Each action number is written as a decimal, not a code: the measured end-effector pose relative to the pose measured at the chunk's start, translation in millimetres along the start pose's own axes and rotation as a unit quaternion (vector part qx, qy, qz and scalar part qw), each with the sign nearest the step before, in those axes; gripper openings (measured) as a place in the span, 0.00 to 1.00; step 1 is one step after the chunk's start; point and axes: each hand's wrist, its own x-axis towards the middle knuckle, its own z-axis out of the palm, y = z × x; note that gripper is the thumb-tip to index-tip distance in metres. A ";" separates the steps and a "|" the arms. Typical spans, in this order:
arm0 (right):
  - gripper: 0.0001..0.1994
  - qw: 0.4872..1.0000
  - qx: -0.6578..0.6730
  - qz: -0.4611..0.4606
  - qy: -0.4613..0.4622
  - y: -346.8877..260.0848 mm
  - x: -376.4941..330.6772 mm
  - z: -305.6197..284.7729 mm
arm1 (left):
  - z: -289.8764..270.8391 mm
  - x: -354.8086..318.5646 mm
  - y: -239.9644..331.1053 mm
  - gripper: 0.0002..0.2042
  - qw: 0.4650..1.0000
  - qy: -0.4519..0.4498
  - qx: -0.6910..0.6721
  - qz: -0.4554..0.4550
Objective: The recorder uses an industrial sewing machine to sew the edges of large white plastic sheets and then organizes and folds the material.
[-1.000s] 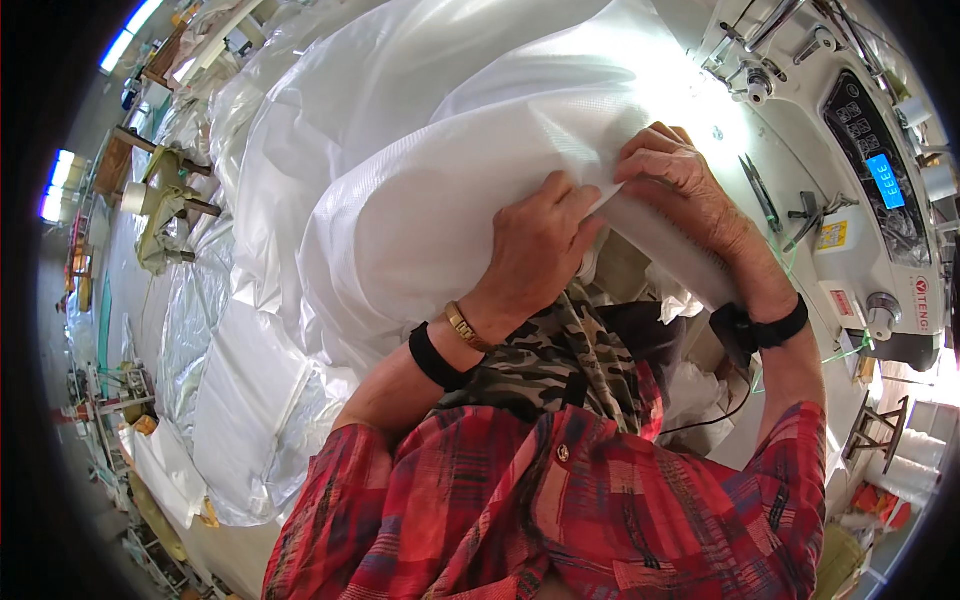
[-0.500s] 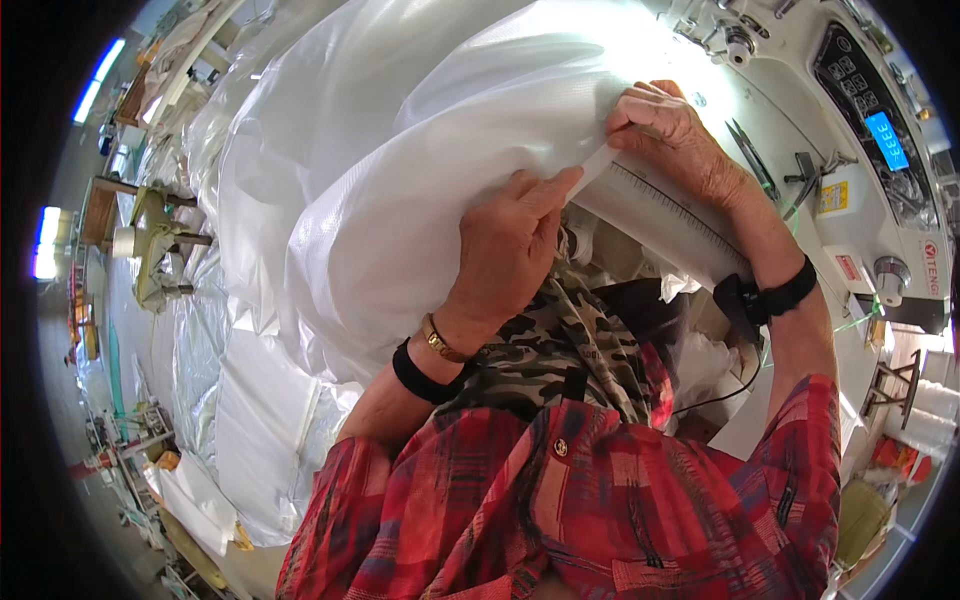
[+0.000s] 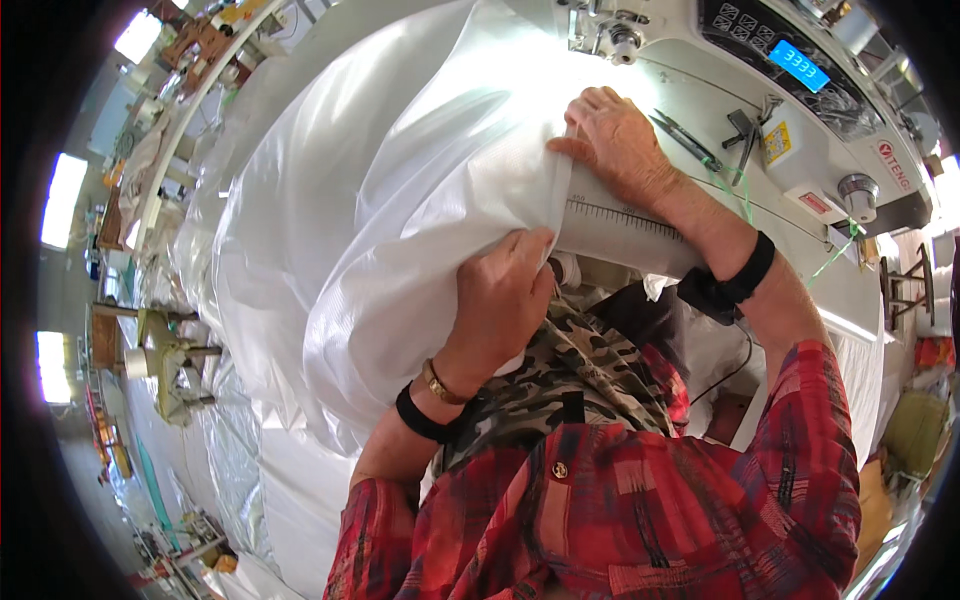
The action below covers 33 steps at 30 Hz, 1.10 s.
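Observation:
A large sheet of white, shiny woven plastic [image 3: 400, 220] lies bunched over the table of a sewing machine [image 3: 800, 130]. My left hand [image 3: 503, 295] is closed on the sheet's right edge, near the table's front. Farther up the same edge, my right hand [image 3: 618, 140] has its fingers curled over the sheet, just short of the lit sewing head [image 3: 622, 42]. The edge runs nearly straight between both hands. Beside it, under my right wrist, shows a ruler scale [image 3: 630, 218] along the table front. My fingertips are partly hidden by the sheet.
Black-bladed tweezers [image 3: 688, 140] and a small dark metal tool [image 3: 748, 135] lie right of my right hand. Green thread [image 3: 745, 195] hangs near them. A control panel with a lit blue display [image 3: 800, 66] is at the upper right. A stool [image 3: 165, 365] stands at the left.
My view has turned, so the machine sits farther left and higher. The narrow folded strip between my hands has given way to a straighter, more upright edge. Both hands keep hold of the sheet.

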 end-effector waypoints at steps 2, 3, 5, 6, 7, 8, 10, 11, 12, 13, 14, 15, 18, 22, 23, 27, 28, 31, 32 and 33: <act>0.24 1.000 -0.008 0.008 -0.002 -4.4 -4.8 -2.1 | -0.1 1.1 -0.4 0.14 1.000 -0.004 0.006 0.010; 0.24 1.000 -0.014 0.021 -0.007 -6.5 -6.9 -2.9 | -0.6 1.5 -0.9 0.14 1.000 -0.003 0.014 0.017; 0.23 0.999 -0.008 0.040 -0.003 -10.8 -9.0 -2.8 | -1.9 3.6 -3.0 0.13 0.999 0.000 0.023 0.025; 0.23 0.999 -0.007 0.042 -0.005 -12.6 -9.6 -2.7 | -2.7 5.2 -4.2 0.13 0.999 -0.014 0.029 0.030; 0.23 0.999 -0.013 0.049 0.017 -13.8 -10.2 -2.7 | -3.0 7.8 -5.7 0.13 0.999 -0.026 0.032 0.035; 0.23 0.997 -0.020 0.066 0.028 -14.1 -10.0 -3.0 | -3.4 11.3 -7.5 0.13 0.998 -0.025 0.036 0.039; 0.23 0.996 -0.022 0.081 0.008 -13.8 -9.8 -3.8 | -3.0 19.0 -11.5 0.13 0.996 -0.039 0.054 0.057; 0.23 0.995 -0.020 0.101 -0.013 -13.0 -9.5 -4.3 | -2.6 23.6 -14.2 0.13 0.996 -0.037 0.059 0.055; 0.23 0.994 -0.021 0.108 -0.025 -12.0 -9.3 -4.5 | -0.6 29.5 -17.7 0.13 0.993 -0.051 0.087 0.058; 0.24 0.994 -0.021 0.103 -0.018 -10.9 -9.1 -4.4 | 1.8 35.1 -21.5 0.13 0.989 -0.066 0.114 0.061; 0.24 0.995 -0.022 0.099 -0.010 -9.6 -8.8 -4.2 | 4.7 41.2 -25.7 0.13 0.989 -0.065 0.115 0.059; 0.24 0.995 -0.021 0.097 -0.011 -8.2 -8.8 -3.4 | 8.3 47.7 -29.9 0.12 0.986 -0.075 0.132 0.064; 0.23 0.995 -0.046 0.083 0.005 -4.9 -7.8 0.1 | 17.6 65.7 -38.6 0.11 0.975 0.013 0.152 0.164; 0.18 0.993 -0.040 0.106 -0.003 -0.7 -7.7 3.1 | 29.4 101.4 -40.1 0.07 0.977 -0.001 0.144 0.154; 0.17 0.993 -0.042 0.112 -0.007 -0.3 -7.5 3.2 | 32.1 112.5 -39.5 0.06 0.979 -0.076 0.172 0.082; 0.15 0.989 -0.019 0.139 -0.044 1.9 -5.8 2.7 | 42.4 143.7 -38.7 0.06 0.983 -0.079 0.161 0.046; 0.15 0.988 -0.015 0.148 -0.033 1.9 -5.3 3.2 | 45.0 148.3 -38.5 0.06 0.985 -0.069 0.158 0.026; 0.15 0.986 -0.005 0.165 -0.018 2.9 -5.1 6.7 | 48.4 158.2 -38.3 0.08 0.984 -0.059 0.167 -0.018; 0.15 0.985 0.002 0.171 -0.018 3.6 -6.1 8.2 | 47.2 158.9 -38.2 0.08 0.987 -0.043 0.149 -0.040; 0.15 0.985 0.001 0.171 -0.018 4.4 -7.7 10.0 | 45.9 156.9 -37.3 0.07 0.988 -0.044 0.131 -0.070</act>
